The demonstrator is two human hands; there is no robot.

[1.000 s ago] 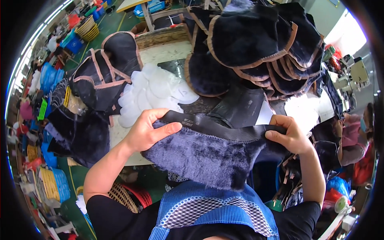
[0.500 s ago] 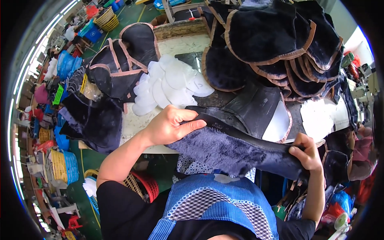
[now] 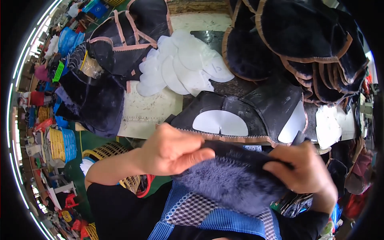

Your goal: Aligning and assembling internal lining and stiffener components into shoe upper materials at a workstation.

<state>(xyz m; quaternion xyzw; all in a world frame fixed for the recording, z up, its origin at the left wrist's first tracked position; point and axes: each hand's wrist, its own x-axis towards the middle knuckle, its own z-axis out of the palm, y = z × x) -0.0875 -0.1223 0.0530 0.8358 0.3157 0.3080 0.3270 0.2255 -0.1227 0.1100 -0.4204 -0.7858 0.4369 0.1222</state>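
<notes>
Between my hands hangs a piece of dark blue-grey fur lining [image 3: 232,180] with a smooth black upper edge, in front of my checked apron. My left hand [image 3: 172,150] is closed on its left end, thumb along the edge. My right hand [image 3: 298,166], somewhat blurred, grips the other end. Just beyond, on the table, lies a black leather piece [image 3: 236,102] with tan edging and a white half-round insert [image 3: 220,123] on it. A second white insert [image 3: 291,124] shows at its right.
White petal-shaped sheets [image 3: 180,64] overlap in the table's middle. Tan-edged black fur pieces [image 3: 300,30] are piled at the back right. More black pieces [image 3: 120,44] and dark fur [image 3: 94,100] lie at the left. Baskets [image 3: 106,150] stand on the floor. Another person [image 3: 360,164] is at the far right.
The fur lining has come nearer my body, with my hands closer together and the piece less stretched. The white half-round insert on the black leather piece is now uncovered.
</notes>
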